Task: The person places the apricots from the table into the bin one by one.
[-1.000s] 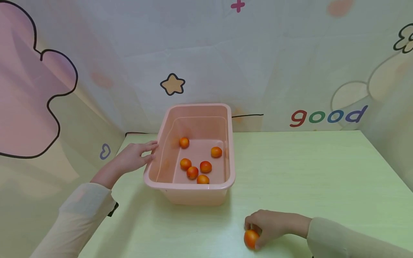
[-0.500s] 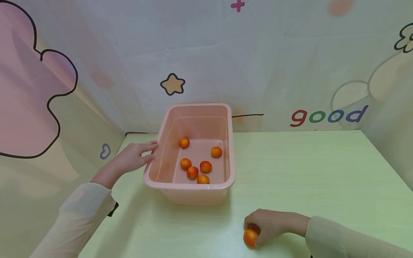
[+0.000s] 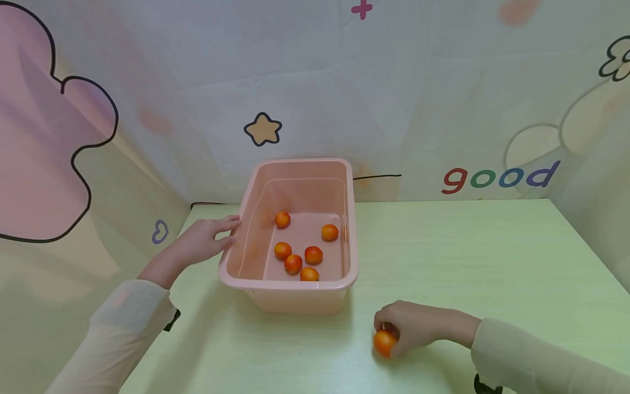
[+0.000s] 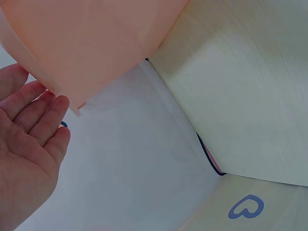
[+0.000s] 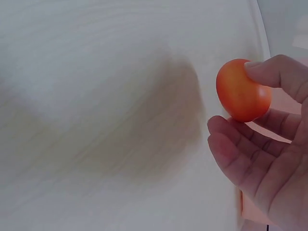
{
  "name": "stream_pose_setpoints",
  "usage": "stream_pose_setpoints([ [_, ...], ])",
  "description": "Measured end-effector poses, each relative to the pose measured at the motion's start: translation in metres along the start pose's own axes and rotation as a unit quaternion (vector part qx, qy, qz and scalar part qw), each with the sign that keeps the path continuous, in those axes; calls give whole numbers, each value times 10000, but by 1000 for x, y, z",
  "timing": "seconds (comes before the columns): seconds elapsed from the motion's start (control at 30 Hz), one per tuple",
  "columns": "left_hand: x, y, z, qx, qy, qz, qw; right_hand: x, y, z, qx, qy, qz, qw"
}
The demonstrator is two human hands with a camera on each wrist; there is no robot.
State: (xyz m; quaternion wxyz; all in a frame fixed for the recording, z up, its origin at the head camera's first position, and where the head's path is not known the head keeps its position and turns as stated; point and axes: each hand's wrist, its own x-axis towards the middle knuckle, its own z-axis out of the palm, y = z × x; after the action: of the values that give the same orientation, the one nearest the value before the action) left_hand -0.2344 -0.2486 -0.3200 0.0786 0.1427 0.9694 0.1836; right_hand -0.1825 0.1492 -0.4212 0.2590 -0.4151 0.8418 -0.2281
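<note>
Between the thumb and fingertips of my right hand (image 3: 413, 327) is a smooth, glossy orange-red tomato (image 3: 385, 342), at the front right of the table. In the right wrist view the tomato (image 5: 242, 90) sits between thumb and fingers, with its shadow on the table beside it. Farther back stands a pink plastic basin (image 3: 300, 298) holding several similar tomatoes (image 3: 313, 255) on its floor. My left hand (image 3: 209, 239) touches the basin's left rim. In the left wrist view the left hand's fingers (image 4: 55, 115) lie loosely bent against the outside of the rim.
A pale green table (image 3: 467, 257) extends to the right of the basin. Behind it hangs a printed cloth backdrop (image 3: 315, 93) with drawings and the word "good" (image 3: 501, 178); the cloth also rises along both sides.
My right hand has moved slightly away from me with the tomato, toward the basin's side of the table. The left hand and the basin stay in place.
</note>
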Motion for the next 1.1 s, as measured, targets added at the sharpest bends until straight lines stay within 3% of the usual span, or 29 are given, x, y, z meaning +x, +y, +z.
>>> stream_pose_setpoints([
  [0.67,0,0,-1,12,1,-22,10000,-3,-23,-67,-430,226,-171,9987],
  [1.1,1,-2,1,-40,6,18,10000,-3,-40,-107,-491,263,295,9980],
])
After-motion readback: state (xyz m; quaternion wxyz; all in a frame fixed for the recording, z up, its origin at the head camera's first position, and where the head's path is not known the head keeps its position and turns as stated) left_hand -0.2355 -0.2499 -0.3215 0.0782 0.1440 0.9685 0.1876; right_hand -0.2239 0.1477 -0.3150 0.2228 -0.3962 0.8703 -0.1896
